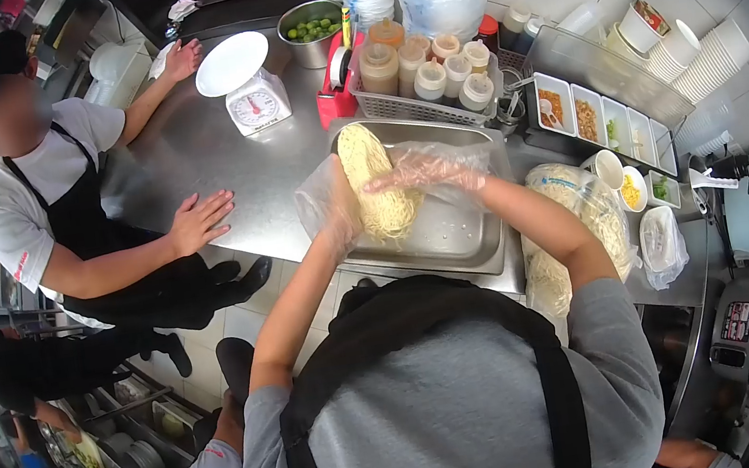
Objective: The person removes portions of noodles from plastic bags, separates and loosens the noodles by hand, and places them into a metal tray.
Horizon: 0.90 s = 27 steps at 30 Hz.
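Your black apron (422,302) lies nearest; left fingers (341,181) clasp a pale-yellow noodle bundle (367,154) (long, finely stringy), right fingers (382,181) extended across it.

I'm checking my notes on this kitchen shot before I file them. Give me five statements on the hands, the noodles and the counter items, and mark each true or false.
1. The left hand and right hand, in clear plastic gloves, both touch the noodles. True.
2. The kitchen scale stands inside the metal tray. False: the kitchen scale stands on the counter, outside the metal tray.
3. The metal pot holds green limes. True.
4. The squeeze bottles lie loose on the floor. False: the squeeze bottles stand in a plastic basket.
5. The kitchen scale's top plate is white. True.
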Tool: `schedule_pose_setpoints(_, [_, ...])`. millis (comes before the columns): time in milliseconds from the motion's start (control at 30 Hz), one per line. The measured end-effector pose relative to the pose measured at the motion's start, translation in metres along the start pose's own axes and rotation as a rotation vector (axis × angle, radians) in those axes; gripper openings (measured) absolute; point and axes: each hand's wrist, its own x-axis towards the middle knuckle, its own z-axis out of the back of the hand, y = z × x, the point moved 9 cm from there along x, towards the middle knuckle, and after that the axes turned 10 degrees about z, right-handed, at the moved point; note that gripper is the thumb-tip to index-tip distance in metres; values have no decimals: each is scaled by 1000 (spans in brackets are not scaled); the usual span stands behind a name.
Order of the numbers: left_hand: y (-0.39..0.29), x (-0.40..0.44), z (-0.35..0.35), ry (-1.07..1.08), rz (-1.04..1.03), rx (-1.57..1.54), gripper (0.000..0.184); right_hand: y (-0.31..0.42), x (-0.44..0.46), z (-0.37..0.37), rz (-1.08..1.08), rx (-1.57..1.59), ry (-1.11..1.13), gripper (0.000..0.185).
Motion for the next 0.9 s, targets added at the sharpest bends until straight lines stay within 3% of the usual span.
schedule_pose_setpoints(100, [29, -27, -12, -4, 161, -201, 87, -19, -5, -15, -146, 111, 78, 72])
schedule_pose_setpoints(167, [34, -22, -21, 37, 183, -220, 85, -17, -5, -3, -198, 261, 18, 59])
schedule_pose_setpoints(300, [37, -28, -31, 78, 233, -248, 89, -23, -6, 12, -197, 227, -8, 60])
schedule_pose_setpoints(433, [43, -32, -38, 106, 205, -135, 87, -35, -19, 59, -276, -412, 25, 70])
schedule_pose_setpoints(467, [42, -35, -45, 138, 190, -98, 87, -38, -37, 72, -292, -292, -194, 59])
schedule_pose_setpoints(567, [38, -31, -59, 179, 150, -54, 85, -5, -84, 82, -151, -183, -412, 57])
schedule_pose_setpoints(600, [36, -29, -64, 182, 150, -36, 84, 26, -95, 86, -103, -442, -434, 51])
schedule_pose_setpoints(767, [45, -8, -79, 240, 191, 43, 80, -27, -111, 102, -224, -549, -460, 40])
schedule_pose_setpoints(900, [69, 10, -73, 265, 355, 123, 80, -45, -119, 102, -276, -683, -480, 34])
